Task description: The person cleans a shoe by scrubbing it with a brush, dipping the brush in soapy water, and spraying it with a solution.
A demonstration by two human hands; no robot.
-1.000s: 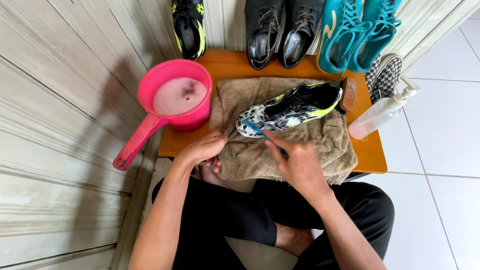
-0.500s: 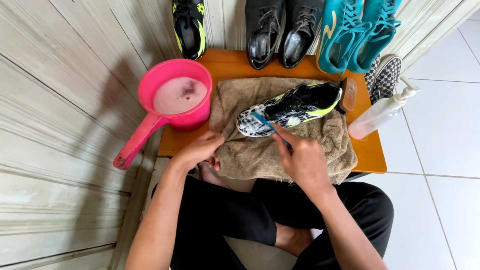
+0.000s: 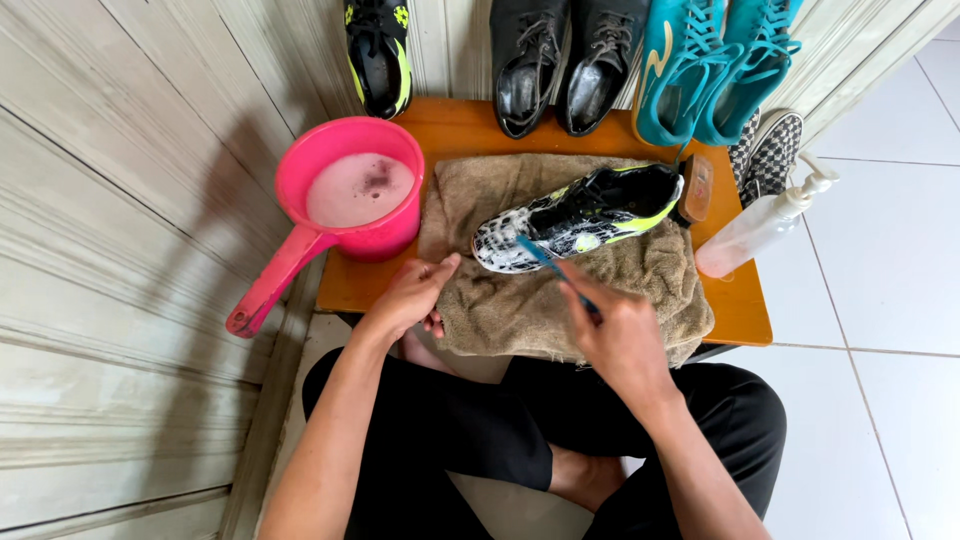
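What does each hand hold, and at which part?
The right hand holds a blue brush by the lower end of its handle, its head on the soapy shoe. The left hand holds nothing; it rests on the towel.

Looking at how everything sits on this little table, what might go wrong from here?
The pink plastic dipper, full of soapy water, sits at the orange wooden table's edge beside the left hand; a nudge might spill it. The right hand scrubs the black-and-yellow sports shoe with a blue toothbrush; suds may soak the brown towel.
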